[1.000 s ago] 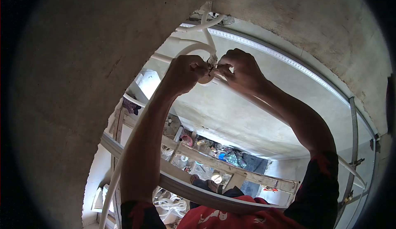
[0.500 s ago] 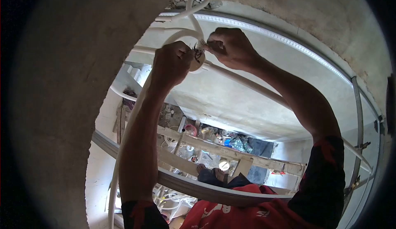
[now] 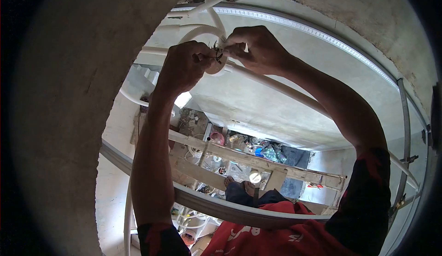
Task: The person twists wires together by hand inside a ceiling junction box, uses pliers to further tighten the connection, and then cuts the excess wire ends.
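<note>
A round pale junction box hangs overhead among white conduit pipes, with thin dark electrical wires sticking out of it. My left hand is closed at the box's left side, its thumb and fingertips pinching at the wires. From the right, my right hand pinches at the same wire ends, fingertips close to those of the left. The fingers partly cover the wires, so the exact strands in each grip are hard to make out. A curved white flexible conduit arches just above the box.
A straight white conduit runs right from the box, behind my right forearm. A metal rail crosses before my body. Below are wooden scaffold planks under my feet and a cluttered floor. A rough-edged concrete surface fills the left.
The view has shifted slightly, so the box and hands appear a little higher and further left. Both hands stay at the wires, with their fingertips now closer together.
</note>
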Motion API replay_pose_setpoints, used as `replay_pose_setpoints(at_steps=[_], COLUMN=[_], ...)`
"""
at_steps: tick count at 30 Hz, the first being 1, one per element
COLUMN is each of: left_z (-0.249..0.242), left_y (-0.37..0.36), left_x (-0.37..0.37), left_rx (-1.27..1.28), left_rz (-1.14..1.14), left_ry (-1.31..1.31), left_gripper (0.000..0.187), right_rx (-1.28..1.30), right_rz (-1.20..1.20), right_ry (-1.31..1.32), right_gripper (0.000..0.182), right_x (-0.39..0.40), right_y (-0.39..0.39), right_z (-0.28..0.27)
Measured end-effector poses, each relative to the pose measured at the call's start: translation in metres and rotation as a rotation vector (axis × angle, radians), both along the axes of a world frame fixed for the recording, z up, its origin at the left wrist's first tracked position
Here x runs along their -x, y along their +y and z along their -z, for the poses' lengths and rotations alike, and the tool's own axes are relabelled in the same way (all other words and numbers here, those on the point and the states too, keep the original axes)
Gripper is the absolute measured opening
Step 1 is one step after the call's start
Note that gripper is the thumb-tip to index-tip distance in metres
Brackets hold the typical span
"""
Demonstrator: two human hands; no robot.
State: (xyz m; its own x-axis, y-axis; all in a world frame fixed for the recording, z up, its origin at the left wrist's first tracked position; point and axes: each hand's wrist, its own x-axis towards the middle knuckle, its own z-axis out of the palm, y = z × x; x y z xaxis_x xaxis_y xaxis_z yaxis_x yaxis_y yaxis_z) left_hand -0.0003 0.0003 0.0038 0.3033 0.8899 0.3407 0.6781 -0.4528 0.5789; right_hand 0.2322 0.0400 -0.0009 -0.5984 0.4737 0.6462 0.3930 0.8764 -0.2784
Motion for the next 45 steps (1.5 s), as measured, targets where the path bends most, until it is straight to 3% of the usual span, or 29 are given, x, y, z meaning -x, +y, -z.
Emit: replay_pose_setpoints(at_steps=[2, 8, 11, 16, 23, 25, 33, 40, 45], left_z=[0.003, 0.006, 0.006, 0.002, -0.002, -0.004, 0.000, 0.000, -0.001], left_y=[0.001, 0.002, 0.001, 0.000, -0.001, -0.004, 0.000, 0.001, 0.000], left_x=[0.000, -0.002, -0.001, -0.001, -0.001, 0.000, 0.002, 0.004, -0.005], left_rx=[-0.004, -0.061, -0.071, -0.046, -0.010, 0.108, -0.019, 0.011, -0.124], left_rz=[0.009, -0.022, -0.014, -0.017, 0.035, 0.013, 0.024, 0.018, 0.002], left_ry=[0.011, -0.023, -0.029, 0.001, -0.041, -0.080, -0.067, 0.028, -0.094], left_gripper=[0.016, 0.018, 0.019, 0.020, 0.020, 0.020, 0.023, 0.021, 0.014], right_rx=[-0.017, 0.180, 0.120, -0.253, -0.150, -0.146, -0.131, -0.332, -0.361], right_rz=[-0.056, 0.132, 0.110, 0.138, 0.088, 0.072, 0.082, 0.153, 0.099], right_ry=[-0.011, 0.032, 0.060, 0.004, -0.054, -0.104, -0.108, -0.189, -0.175], right_gripper=[0.012, 0.009, 0.009, 0.017, 0.019, 0.016, 0.018, 0.019, 0.016], right_x=[0.001, 0.002, 0.005, 0.008, 0.024, 0.019, 0.019, 0.029, 0.020], right_y=[-0.002, -0.008, -0.008, -0.012, -0.015, -0.018, -0.026, -0.025, -0.021], right_z=[0.003, -0.003, 0.000, -0.001, 0.007, 0.003, 0.001, 0.009, 0.004])
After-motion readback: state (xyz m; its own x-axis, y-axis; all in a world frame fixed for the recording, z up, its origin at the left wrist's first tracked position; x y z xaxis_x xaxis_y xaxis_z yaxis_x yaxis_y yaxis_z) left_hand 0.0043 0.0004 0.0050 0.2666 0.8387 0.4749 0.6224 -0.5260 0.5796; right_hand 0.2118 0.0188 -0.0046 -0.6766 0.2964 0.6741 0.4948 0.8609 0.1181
